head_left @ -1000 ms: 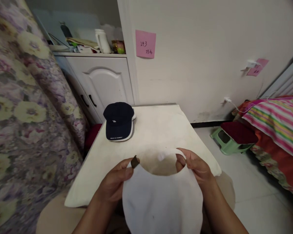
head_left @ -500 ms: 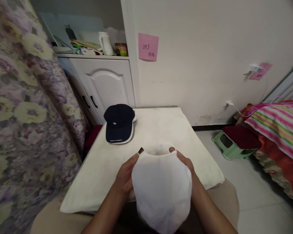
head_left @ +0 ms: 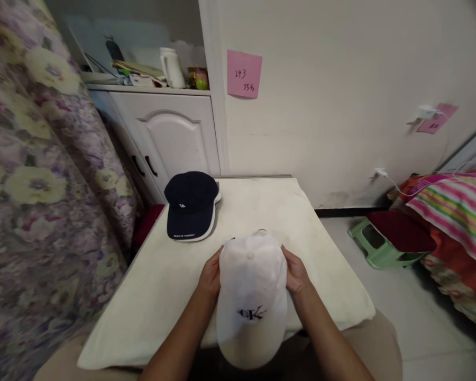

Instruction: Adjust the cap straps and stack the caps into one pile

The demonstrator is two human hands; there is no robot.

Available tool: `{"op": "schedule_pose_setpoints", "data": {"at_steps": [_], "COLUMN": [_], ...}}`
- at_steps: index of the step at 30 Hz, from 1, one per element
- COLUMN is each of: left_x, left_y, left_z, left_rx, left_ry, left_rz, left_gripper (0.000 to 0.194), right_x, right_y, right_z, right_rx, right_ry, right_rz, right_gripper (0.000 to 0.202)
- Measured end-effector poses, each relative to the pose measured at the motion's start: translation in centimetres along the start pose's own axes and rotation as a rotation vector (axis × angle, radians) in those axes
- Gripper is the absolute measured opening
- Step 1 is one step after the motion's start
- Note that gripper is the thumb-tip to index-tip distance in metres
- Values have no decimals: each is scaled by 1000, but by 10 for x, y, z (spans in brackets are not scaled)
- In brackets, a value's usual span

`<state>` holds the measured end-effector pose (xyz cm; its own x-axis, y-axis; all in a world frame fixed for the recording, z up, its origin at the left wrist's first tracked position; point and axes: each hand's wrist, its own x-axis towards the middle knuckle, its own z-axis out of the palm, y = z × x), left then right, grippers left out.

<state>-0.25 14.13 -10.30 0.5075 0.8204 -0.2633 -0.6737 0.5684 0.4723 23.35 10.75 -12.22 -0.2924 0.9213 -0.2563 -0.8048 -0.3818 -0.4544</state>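
Observation:
A white baseball cap (head_left: 252,286) with dark letters on its front is at the near edge of the cloth-covered table (head_left: 150,312), its brim toward me. My left hand (head_left: 211,272) grips the cap's left side, and my right hand (head_left: 295,269) grips the opposite side. Fingers of both hands are partly hidden behind the cap. Farther back on the left lies a navy cap (head_left: 191,203) with white edging, its brim also facing me; neither hand touches it.
A white cabinet (head_left: 174,137) stands behind the table, with a white jug (head_left: 172,67) on its top. Floral curtain (head_left: 35,211) hangs at left. On the right are a green stool (head_left: 375,248) with a dark red top and a bed with a striped cover (head_left: 456,203).
The white cap has tipped from its brim-hanging, crown-hidden pose so its crown and front lettering now show. Both hands still hold its sides. The camera view has shifted slightly.

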Motion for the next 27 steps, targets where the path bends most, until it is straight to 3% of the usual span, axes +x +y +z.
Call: {"op": "schedule_pose_setpoints", "data": {"at_steps": [11, 18, 27], "left_x": [1, 7, 11], "left_y": [-4, -3, -5], "left_z": [-4, -3, 1], "left_rx": [-5, -56, -47], "left_ry": [102, 214, 231], "left_rz": [-116, 43, 35], "left_gripper": [39, 30, 40], "right_x": [13, 3, 3], "right_y": [-3, 1, -1], "right_z": [-7, -7, -9], "right_rx": [15, 20, 16], "right_ry": [54, 61, 35], "right_rz": [-39, -2, 22], "right_gripper": [25, 34, 30]}}
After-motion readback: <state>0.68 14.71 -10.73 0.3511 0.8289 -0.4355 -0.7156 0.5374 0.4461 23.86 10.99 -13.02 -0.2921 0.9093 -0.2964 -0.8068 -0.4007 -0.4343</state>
